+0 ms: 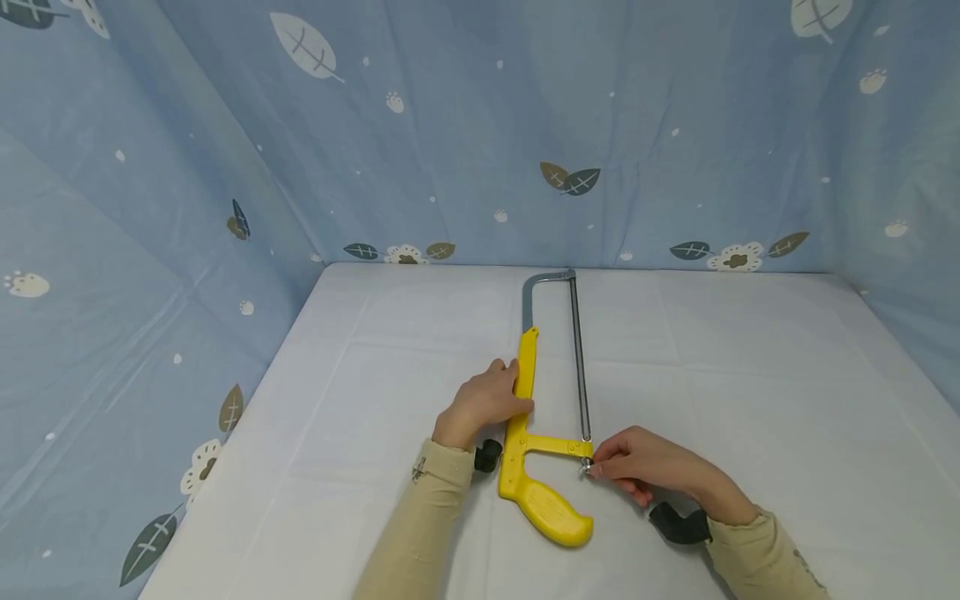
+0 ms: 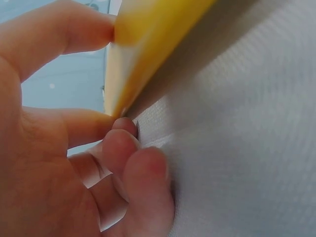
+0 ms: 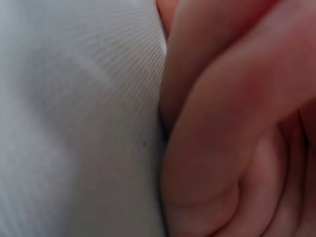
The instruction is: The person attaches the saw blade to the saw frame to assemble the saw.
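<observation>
Yellow-framed hacksaw (image 1: 536, 433): lies flat on the white table (image 1: 750, 375), blade end far, handle near. Left hand (image 1: 483, 402) grips the frame's yellow back bar from the left. Right hand (image 1: 648, 462) pinches the small metal tensioning nut (image 1: 584, 469) at the blade's near end, just right of the handle.

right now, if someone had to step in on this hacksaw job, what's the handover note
Left hand: grips the yellow frame bar of the hacksaw, holding it flat on the white table.
Right hand: fingertips pinch the small metal nut at the handle end of the blade.
Things: the saw lies flat, pistol handle toward the person, blade seated in the frame at both ends.
Done: saw steadied, nut in the grip of the fingers.
Left: I cannot tell whether the nut is being tightened or loosened; check blade tension by feel before going on.
</observation>
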A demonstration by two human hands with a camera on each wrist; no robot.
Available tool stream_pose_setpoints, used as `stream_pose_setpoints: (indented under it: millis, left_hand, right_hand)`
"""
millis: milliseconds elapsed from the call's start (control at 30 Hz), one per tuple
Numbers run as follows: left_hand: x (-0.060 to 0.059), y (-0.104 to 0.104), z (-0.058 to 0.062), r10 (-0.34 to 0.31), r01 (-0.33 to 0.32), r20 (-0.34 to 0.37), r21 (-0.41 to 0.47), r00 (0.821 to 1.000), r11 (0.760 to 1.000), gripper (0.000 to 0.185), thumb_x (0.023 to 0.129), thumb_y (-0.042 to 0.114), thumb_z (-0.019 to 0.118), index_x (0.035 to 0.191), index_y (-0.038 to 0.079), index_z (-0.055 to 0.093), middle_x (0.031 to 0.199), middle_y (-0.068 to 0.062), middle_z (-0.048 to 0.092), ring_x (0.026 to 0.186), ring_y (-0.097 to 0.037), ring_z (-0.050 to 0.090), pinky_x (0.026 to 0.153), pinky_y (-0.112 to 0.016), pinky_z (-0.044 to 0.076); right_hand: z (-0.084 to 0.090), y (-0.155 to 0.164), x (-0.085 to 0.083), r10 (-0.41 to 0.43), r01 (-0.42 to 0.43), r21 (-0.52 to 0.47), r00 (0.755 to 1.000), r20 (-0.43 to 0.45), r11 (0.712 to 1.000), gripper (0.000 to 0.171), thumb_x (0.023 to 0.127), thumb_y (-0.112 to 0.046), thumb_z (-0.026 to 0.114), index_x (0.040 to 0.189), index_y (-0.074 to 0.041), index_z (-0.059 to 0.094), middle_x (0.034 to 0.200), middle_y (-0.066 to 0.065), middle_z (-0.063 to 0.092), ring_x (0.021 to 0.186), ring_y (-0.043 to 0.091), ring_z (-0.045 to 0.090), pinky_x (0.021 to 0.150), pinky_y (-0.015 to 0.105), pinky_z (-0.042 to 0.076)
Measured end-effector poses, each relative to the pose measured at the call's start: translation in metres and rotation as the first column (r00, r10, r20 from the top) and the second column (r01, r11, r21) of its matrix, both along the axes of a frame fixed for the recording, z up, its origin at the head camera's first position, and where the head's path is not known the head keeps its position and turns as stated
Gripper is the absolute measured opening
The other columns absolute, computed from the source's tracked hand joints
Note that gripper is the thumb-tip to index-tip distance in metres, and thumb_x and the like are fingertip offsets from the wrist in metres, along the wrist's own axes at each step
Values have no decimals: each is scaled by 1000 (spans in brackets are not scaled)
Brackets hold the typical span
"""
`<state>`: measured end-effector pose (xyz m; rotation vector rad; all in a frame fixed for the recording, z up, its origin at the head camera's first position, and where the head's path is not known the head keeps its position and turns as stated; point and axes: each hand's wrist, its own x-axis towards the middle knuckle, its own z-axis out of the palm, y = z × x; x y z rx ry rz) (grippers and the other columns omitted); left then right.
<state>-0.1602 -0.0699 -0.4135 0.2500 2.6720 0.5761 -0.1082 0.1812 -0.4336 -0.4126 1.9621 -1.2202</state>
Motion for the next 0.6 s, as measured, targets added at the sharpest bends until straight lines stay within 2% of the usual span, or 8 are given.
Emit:
stream_pose_setpoints:
  millis: [367, 600]
  left_hand:
    - [0, 0, 0, 6, -6, -3, -8, 1000, 1000, 77, 80, 41, 58, 142, 10, 24, 120, -8, 41, 76, -17, 47, 62, -27, 38]
    - [0, 0, 0, 2, -2, -4, -2, 1000, 1000, 77, 80, 41, 59, 142, 10, 25, 120, -9, 41, 77, -17, 47, 63, -27, 39]
  right_hand:
    - [-2, -3, 1, -37, 37, 7, 999, 11, 999, 27, 80, -30, 65, 87, -4, 60, 48, 0, 44, 36, 12, 42, 38, 24, 38]
    - [-3, -2, 0, -37, 36, 18, 999, 11, 999, 29, 81, -33, 63, 83, -5, 63, 48, -1, 43, 37, 12, 42, 39, 24, 39]
